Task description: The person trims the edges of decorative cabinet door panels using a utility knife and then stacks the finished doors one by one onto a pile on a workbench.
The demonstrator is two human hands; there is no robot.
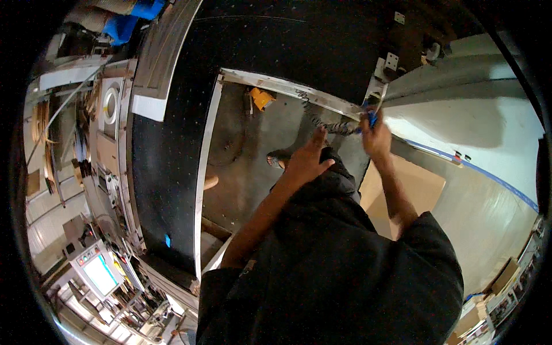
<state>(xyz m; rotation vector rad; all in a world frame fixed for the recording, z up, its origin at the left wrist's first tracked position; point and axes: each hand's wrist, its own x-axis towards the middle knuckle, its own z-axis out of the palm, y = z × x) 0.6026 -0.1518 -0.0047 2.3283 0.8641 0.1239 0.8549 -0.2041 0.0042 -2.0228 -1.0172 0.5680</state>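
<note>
My right hand [376, 137] is closed around a small blue tool [372, 118] at the corner of the black table, by the wall. Fingers hide most of the tool, so its exact kind does not show. A coiled black air hose [339, 127] runs from it toward the table's pale edge. To the left, my left hand [307, 161] is held out over my dark clothing with the thumb apart from the fingers. Its fingertips come close to the hose coils; whether they touch cannot be made out.
The black tabletop [167, 190] wraps around my left and front, with a pale rim. A yellow object [262, 99] lies on the floor below. Cardboard [402, 187] leans at my right near a white wall [460, 121]. A control screen [100, 273] stands far left.
</note>
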